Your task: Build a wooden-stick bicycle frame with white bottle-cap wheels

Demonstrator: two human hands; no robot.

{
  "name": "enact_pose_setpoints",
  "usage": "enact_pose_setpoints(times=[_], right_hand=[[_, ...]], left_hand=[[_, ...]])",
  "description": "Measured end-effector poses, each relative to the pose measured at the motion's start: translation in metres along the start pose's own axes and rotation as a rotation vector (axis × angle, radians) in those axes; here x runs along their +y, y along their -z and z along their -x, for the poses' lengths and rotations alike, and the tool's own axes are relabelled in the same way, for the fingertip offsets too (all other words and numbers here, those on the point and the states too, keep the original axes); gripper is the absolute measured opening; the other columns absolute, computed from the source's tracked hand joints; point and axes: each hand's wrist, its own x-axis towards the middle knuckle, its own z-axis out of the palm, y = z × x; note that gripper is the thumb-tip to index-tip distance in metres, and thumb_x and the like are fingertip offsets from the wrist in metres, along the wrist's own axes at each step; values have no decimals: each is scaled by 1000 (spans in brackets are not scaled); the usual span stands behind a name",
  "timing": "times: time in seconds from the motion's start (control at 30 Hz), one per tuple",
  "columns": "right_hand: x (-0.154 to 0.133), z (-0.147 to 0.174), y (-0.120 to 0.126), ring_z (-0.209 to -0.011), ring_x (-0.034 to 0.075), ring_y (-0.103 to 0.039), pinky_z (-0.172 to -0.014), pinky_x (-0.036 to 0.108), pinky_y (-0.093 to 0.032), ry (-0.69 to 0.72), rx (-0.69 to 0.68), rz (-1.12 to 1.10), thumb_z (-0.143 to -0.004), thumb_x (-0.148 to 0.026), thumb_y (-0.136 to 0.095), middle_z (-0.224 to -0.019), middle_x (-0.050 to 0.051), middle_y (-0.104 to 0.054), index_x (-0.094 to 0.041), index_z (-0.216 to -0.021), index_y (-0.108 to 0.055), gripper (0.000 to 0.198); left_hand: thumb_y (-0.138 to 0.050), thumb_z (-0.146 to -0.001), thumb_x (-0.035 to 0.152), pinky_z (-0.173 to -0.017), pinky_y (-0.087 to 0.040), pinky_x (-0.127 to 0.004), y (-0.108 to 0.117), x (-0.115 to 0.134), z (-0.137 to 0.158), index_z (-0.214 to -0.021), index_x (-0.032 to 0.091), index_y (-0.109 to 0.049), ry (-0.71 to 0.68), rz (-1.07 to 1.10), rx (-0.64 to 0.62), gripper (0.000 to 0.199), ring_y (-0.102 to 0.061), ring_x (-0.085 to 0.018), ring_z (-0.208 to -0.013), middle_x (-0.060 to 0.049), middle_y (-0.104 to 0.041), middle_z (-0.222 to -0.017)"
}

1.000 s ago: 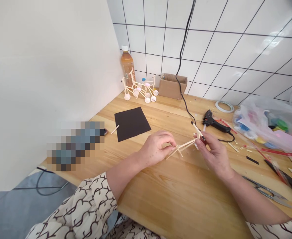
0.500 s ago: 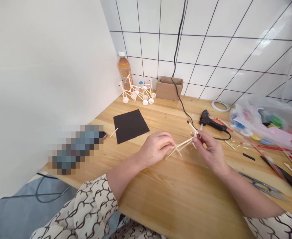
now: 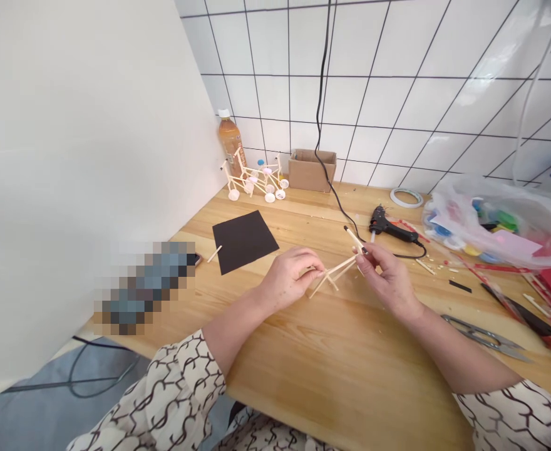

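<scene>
white tiles point(image 3: 350, 41) are backing the table point(image 3: 332, 363). the left hand point(image 3: 290, 277) and right hand point(image 3: 389, 280) are pinching a stick frame point(image 3: 341, 265) between them.

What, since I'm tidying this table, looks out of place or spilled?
Pale scraps lie strewn near the hot glue gun, like unswept offcuts. A loose stick lies askew, partly over the black sheet, seemingly stray.

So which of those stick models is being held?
The stick model between the left hand and right hand, nearest the person; the other models stand grouped at the back of the table, by the bottle.
</scene>
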Motion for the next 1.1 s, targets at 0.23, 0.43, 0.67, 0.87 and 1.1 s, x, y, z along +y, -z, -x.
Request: enact_pose_setpoints(times=[0.23,0.43,0.67,0.87,1.1], right_hand=[[-3,0,0,-59,13,-48,-55,26,-41,-64,-19,-38,-84,-33,-50,-69,2,-53,-17,-88,-60,19],[-2,-1,1,-59,14,-48,-55,26,-40,-90,-18,-44,-84,-34,-49,-67,2,-53,-16,-89,-60,22],[0,-2,3,-59,14,-48,-55,26,-40,-109,-31,-49,-84,-36,-49,-67,2,-55,-17,-90,-60,23],[-2,-2,5,-61,15,-50,-56,27,-41,-118,-39,-57,-84,-38,-49,-68,2,-54,-18,-87,-59,23],[-3,-4,6,-59,14,-50,-55,27,-42,-124,-36,-59,-84,-42,-49,-67,1,-55,-19,-84,-58,24]], left_hand=[[-57,-81,10,-74,-48,-28,-1,3,-1,-73,16,-61,21,-19,-34,10,-61,-15,-77,-3,-65,-78],[-57,-80,11,-72,-47,-28,-2,4,-3,-72,16,-60,56,-20,-72,10,-59,-15,-75,-3,-65,-76],[-56,-81,12,-69,-46,-26,1,6,-9,-72,16,-59,51,-12,-116,10,-59,-14,-73,-2,-64,-75],[-55,-81,13,-67,-46,-25,3,8,-11,-71,16,-59,42,-4,-137,11,-58,-14,-72,-2,-63,-73],[-55,-80,12,-68,-46,-26,5,12,-13,-71,16,-59,31,-16,-146,11,-58,-14,-72,-2,-63,-73]])
